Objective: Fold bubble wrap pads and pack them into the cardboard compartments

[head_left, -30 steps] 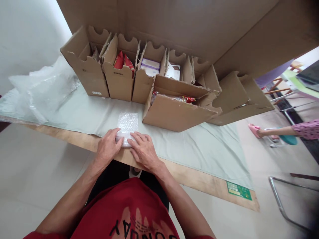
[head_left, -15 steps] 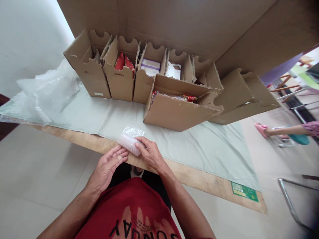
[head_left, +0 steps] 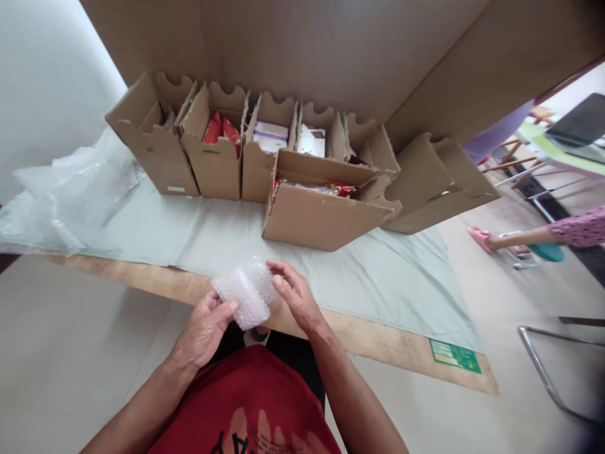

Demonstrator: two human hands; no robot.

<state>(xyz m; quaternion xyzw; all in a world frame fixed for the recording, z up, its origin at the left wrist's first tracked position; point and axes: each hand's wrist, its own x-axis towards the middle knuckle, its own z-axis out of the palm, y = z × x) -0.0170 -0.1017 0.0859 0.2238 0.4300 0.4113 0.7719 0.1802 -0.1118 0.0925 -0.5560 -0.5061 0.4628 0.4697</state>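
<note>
A piece of bubble wrap [head_left: 244, 295], folded or rolled into a small bundle with a loose flap, is up at the table's front edge. My left hand [head_left: 208, 325] grips its left side, thumb on top and fingers underneath. At its right side is my right hand [head_left: 295, 295], fingers apart and curved beside the flap; whether the fingertips touch it is hard to tell. Whatever the wrap may enclose is hidden. Just beyond stands a cardboard box [head_left: 321, 217] with red and clear packets in its top.
Several open cardboard bins stand in a row behind, one with red packets [head_left: 222, 131], another with white-and-purple boxes [head_left: 270, 135]. Clear plastic sheeting [head_left: 78, 192] lies at left on the pale green cloth [head_left: 208, 221]. A person's leg [head_left: 520, 239] shows at right.
The bubble wrap has been lifted off the table edge and turned. My left hand has closed on it, while my right hand has loosened and opened. The view has shifted slightly.
</note>
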